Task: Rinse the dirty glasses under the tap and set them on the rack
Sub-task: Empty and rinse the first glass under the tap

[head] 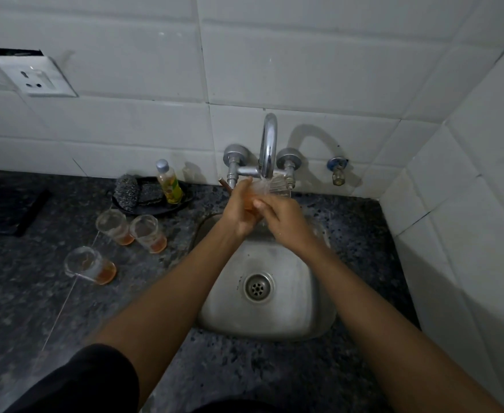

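Observation:
A clear glass [276, 186] lies tilted under the chrome tap [269, 144], with water running onto it. My left hand [239, 211] grips the glass's base from the left, and my right hand [283, 220] holds it from the front, fingers curled over it. Both hands are above the back of the steel sink [292, 293]. On the dark counter to the left stand three dirty glasses with orange dregs: one [115, 226], a second [148, 234] beside it, and a third [89, 265] nearer me. No rack is in view.
A black dish [155, 208] behind the glasses holds a steel scrubber [127, 190], a sponge and a small bottle of yellow liquid [168, 181]. A dark flat slab [9, 210] lies far left. A tiled wall closes the right side; a small valve [338, 171] sticks out.

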Action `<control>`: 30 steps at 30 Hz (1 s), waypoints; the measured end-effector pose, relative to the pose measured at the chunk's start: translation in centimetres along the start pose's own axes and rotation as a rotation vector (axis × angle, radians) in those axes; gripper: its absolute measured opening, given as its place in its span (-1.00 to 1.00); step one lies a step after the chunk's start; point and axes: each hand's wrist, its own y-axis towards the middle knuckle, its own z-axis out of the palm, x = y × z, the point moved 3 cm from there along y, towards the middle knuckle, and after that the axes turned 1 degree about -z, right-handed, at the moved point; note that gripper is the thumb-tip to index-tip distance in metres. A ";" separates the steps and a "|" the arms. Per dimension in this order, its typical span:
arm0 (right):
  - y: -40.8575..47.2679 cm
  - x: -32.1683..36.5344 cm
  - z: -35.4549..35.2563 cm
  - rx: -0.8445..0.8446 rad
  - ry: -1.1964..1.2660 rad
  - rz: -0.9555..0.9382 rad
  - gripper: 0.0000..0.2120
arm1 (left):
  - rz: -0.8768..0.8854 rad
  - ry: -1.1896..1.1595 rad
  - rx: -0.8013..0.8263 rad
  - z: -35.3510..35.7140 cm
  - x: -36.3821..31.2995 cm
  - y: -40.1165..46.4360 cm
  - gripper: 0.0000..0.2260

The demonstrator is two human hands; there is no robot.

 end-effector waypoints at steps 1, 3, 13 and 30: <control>0.0 0.1 0.0 -0.003 0.001 0.000 -0.75 | -0.009 -0.008 0.002 0.1 0.0 -0.2 -0.61; -0.2 -0.2 -0.7 0.085 -0.126 -0.090 -0.75 | -0.085 0.052 0.042 0.2 -0.1 -0.3 -0.55; -0.1 0.4 -0.6 0.076 -0.126 -0.061 -0.77 | -0.064 -0.034 -0.012 0.4 -0.2 -0.6 -0.60; 0.6 1.2 0.9 0.028 0.077 0.138 -0.72 | 0.000 0.011 -0.008 -1.0 -0.8 -0.7 -0.52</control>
